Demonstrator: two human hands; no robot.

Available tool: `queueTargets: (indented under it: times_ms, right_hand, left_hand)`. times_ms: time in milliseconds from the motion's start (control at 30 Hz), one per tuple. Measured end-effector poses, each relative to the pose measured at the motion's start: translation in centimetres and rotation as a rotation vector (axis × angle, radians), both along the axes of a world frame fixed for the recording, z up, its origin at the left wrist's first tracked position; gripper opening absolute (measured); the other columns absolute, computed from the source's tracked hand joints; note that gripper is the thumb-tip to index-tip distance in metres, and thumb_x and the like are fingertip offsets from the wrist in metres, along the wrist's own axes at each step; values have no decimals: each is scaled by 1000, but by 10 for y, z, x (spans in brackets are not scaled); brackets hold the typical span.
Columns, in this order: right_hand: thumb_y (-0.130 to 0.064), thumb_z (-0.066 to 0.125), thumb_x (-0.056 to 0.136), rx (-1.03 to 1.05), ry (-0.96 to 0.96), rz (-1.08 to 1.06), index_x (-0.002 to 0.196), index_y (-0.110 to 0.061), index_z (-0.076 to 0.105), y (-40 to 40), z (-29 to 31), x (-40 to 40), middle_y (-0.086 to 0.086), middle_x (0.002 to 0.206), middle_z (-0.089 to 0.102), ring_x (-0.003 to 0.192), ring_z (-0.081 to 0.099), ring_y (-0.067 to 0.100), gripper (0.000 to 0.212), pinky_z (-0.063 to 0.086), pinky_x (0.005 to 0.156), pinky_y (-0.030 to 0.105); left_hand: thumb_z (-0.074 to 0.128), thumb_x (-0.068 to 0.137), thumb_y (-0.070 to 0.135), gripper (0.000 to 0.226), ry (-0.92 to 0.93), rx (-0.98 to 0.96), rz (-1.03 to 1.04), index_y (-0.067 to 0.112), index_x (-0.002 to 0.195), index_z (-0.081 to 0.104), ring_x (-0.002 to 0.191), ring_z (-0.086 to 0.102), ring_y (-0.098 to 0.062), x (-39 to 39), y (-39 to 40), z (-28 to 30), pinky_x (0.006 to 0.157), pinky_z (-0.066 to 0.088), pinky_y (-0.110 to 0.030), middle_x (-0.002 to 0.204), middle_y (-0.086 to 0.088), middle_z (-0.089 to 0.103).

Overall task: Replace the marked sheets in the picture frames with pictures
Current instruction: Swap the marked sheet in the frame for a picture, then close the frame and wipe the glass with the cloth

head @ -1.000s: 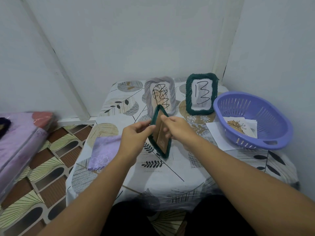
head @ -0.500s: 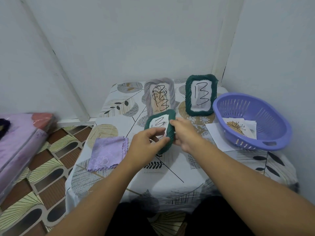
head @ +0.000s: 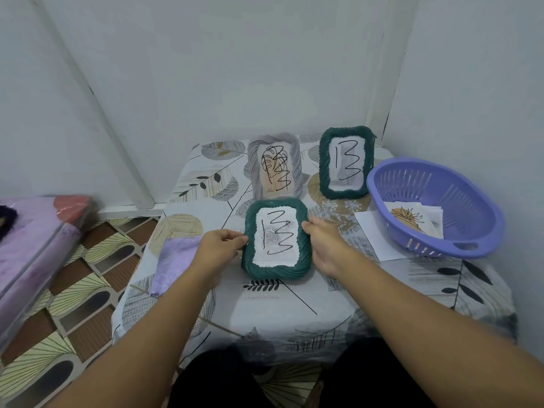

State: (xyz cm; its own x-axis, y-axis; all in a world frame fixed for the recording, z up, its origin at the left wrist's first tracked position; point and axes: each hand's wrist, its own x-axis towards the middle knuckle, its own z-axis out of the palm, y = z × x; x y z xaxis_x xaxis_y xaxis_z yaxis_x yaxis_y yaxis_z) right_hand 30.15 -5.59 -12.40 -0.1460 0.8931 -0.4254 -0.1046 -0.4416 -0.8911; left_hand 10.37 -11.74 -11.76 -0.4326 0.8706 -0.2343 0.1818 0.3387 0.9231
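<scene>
Counted on the leaf-patterned table (head: 294,304): two dark green rope-wrapped picture frames (head: 276,269) (head: 323,169), one grey rope-wrapped picture frame (head: 253,169), one purple slotted plastic basket (head: 471,201), one folded lilac cloth (head: 173,260).

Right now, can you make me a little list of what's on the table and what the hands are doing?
near green frame: front side showing, held at its sides, marked sheet inside
left hand: grips the frame's left edge
right hand: grips the frame's right edge
grey frame: standing behind, scribbled picture inside
far green frame: standing, marked sheet inside
purple basket: right side, flower picture inside
purple cloth: left of the hands
</scene>
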Motion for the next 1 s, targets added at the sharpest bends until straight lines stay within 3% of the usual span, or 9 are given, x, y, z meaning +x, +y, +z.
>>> queueTargets:
  times_ms: [133,300,400,533,667,733,900,1000]
  right_hand:
    - [-23,51,104,67,-234,68,99,-16,70,1,-10,2,13,101,76,102,71,36,21,56,93,58]
    - [-25,56,102,254,-588,163,106,-17,73,-2,-13,4,1,99,74,93,69,22,20,57,89,42]
    - [-28,55,101,350,-817,226,104,-16,73,2,-15,1,3,100,73,95,66,24,22,55,87,39]
    - [-32,58,97,381,-974,282,102,-15,73,9,-25,-7,9,105,70,95,65,29,24,56,86,43]
    - [-35,62,96,387,-1011,288,121,-19,68,6,-26,-8,10,126,60,107,61,31,31,53,96,46]
    - [-35,62,98,410,-1012,272,130,-19,62,2,-22,-6,10,132,51,117,56,31,36,49,101,44]
    - [-37,62,99,578,-910,256,123,-25,64,-5,-17,-10,1,115,55,110,53,20,27,46,91,35]
    - [-34,61,100,636,-813,316,120,-24,66,-10,-8,-22,-3,103,60,95,57,13,23,41,81,27]
  left_hand:
    - [72,95,18,9,193,-72,-73,9,94,74,68,57,-10,-4,-1,-4,57,43,-22,81,-1,72]
    - [74,92,25,17,434,-147,-135,12,83,76,67,60,-15,-9,1,-10,53,41,-24,79,-4,74]
    - [72,94,27,21,564,-178,-177,9,85,75,63,58,-14,-7,2,-10,52,40,-23,75,-4,71]
    - [72,93,29,15,668,-182,-195,14,90,75,72,63,-14,-10,-1,-11,55,46,-25,86,0,74]
    - [69,94,27,11,716,-121,-103,16,93,71,77,64,-19,-26,-10,-10,61,51,-30,88,1,70]
    - [66,97,30,15,780,-83,-37,16,96,71,83,65,-19,-40,-14,-6,66,45,-29,87,3,68]
    - [68,96,36,26,776,-56,145,17,112,63,74,60,-12,-88,-27,3,59,42,-24,102,-2,67]
    - [69,90,48,51,789,-263,193,15,127,56,107,61,-33,-113,-34,-1,81,52,-41,122,-14,63]
